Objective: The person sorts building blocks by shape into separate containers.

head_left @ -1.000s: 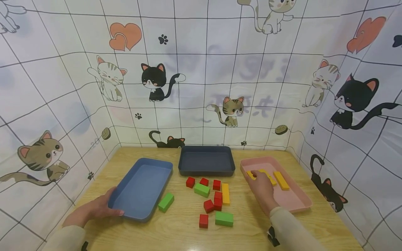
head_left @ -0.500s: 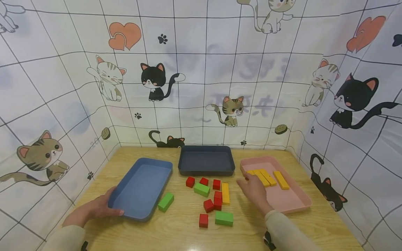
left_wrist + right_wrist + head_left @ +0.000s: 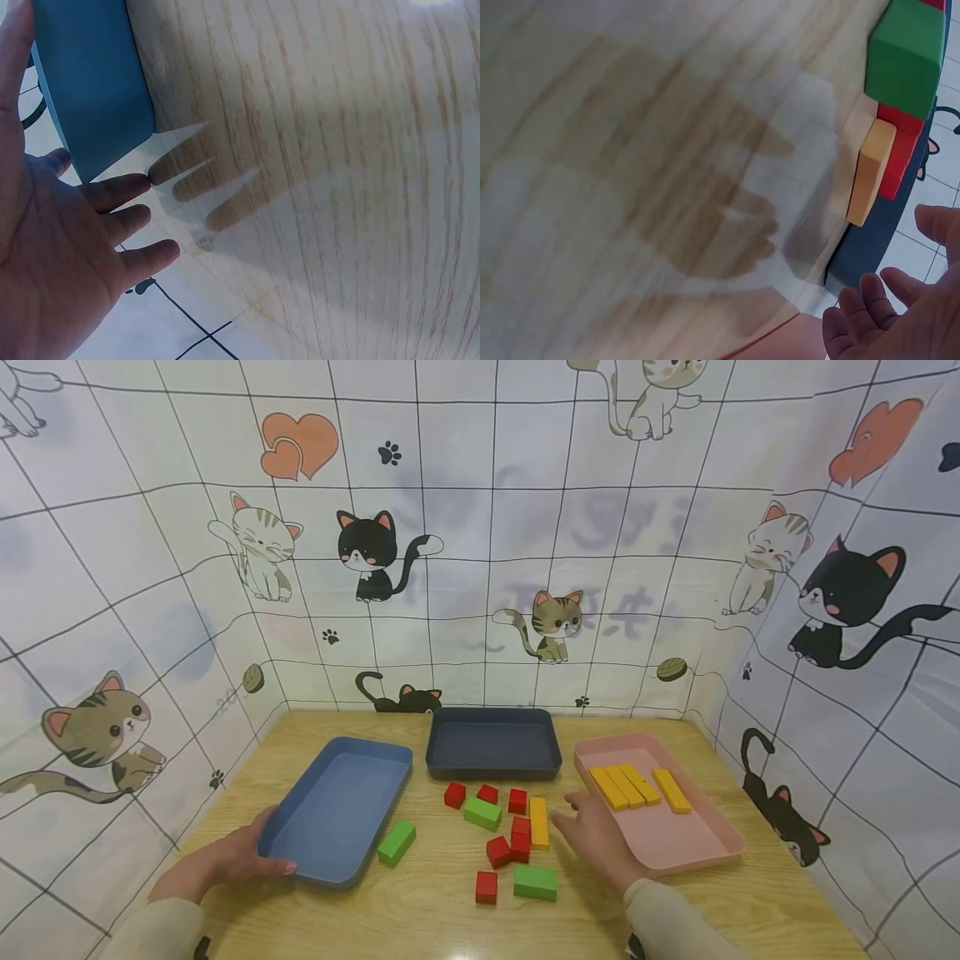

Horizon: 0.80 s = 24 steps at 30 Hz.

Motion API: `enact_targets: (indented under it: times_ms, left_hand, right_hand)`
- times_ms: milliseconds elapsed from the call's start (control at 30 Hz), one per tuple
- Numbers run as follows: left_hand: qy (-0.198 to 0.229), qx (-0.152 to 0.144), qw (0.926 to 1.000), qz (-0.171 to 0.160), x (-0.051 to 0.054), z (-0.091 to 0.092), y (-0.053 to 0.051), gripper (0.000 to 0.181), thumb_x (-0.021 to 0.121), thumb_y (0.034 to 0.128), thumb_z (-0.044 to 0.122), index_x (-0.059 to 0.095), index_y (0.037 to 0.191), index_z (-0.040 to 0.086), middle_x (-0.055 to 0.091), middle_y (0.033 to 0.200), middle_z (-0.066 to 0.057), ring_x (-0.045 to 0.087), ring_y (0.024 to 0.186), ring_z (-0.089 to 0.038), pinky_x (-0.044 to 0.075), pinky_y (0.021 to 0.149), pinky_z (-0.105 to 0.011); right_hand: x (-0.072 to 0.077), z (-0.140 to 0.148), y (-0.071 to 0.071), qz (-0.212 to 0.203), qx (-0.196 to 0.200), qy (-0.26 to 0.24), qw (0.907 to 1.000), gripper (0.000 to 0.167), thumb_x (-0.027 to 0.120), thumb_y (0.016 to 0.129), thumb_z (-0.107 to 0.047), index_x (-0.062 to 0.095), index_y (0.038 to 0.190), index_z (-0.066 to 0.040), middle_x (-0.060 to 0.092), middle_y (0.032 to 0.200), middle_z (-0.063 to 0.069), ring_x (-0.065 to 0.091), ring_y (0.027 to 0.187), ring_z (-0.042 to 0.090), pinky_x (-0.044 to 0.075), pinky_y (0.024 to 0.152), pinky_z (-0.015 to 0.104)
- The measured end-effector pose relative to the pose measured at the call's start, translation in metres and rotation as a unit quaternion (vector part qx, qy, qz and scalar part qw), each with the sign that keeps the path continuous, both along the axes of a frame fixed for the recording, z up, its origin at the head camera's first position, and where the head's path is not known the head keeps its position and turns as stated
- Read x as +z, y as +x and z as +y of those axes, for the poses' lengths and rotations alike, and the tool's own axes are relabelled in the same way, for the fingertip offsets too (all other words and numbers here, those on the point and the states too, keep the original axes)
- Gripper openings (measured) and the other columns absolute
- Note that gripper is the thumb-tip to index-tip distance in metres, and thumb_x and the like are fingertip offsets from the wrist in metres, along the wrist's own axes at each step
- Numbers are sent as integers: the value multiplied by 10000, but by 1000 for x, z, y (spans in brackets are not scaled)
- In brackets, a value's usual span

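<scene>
My left hand (image 3: 236, 856) rests against the near left corner of the blue tray (image 3: 341, 810), its thumb along the front edge. In the left wrist view, the extended fingers (image 3: 124, 221) lie beside that tray's corner. My right hand (image 3: 596, 839) holds nothing and hovers between a yellow block (image 3: 538, 823) on the table and the pink tray (image 3: 705, 839). Its fingers are parted and loosely bent in the right wrist view. Three yellow blocks (image 3: 625, 786) lie side by side in the pink tray, with another yellow block (image 3: 671, 791) apart to their right.
Several red cubes (image 3: 487, 887) and three green blocks (image 3: 536, 882) lie scattered on the wooden table (image 3: 420, 927) between the trays. A dark navy tray (image 3: 493, 745) stands at the back against a cat-print cloth (image 3: 465, 543), which also hangs at both sides.
My right hand has left the yellow blocks in the pink tray and moved left and nearer, beside the yellow block on the table. My left hand has not moved.
</scene>
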<state>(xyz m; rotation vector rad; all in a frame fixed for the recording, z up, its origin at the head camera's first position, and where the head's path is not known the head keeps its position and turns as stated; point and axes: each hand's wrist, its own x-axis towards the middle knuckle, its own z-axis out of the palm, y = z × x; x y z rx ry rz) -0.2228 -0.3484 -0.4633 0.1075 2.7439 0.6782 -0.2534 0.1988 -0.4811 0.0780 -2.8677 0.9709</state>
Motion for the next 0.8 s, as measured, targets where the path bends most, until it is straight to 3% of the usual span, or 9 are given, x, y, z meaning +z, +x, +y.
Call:
enact_targets:
  times_ms: [200,367,567,800]
  left_hand:
    - [18,-31,10000,2,-2,-1,-1,1183,789,796,526,90,1481,-140,185,1433,-504,240,1300,-667,250,1039,-718]
    - [19,20,10000,-41,-3,-2,-2,1191,793,787,532,93,1485,-133,178,1441,-498,233,1306,-664,242,1045,-718]
    - [-21,20,10000,-22,-4,-2,-2,1186,793,788,531,95,1488,-125,187,1444,-492,239,1309,-659,247,1047,-713]
    - [-5,-140,9998,120,0,-2,-1,1135,788,812,489,112,1473,-140,244,1411,-506,293,1289,-656,290,1031,-695]
  right_hand:
    - [0,-9,3,-26,-200,392,9990,494,718,888,-354,676,1210,19,696,1123,162,644,1060,339,513,892,524]
    - [-4,-16,6,-143,-308,289,9990,487,724,887,-330,669,1220,20,680,1148,174,624,1074,350,502,904,531]
    - [-10,-21,6,-261,-339,435,9981,544,774,851,-351,658,1235,17,666,1132,181,607,1040,355,500,883,555]
    - [-17,-17,4,-117,-187,794,9966,613,793,815,-377,641,1243,35,641,1127,208,599,1031,382,500,843,569]
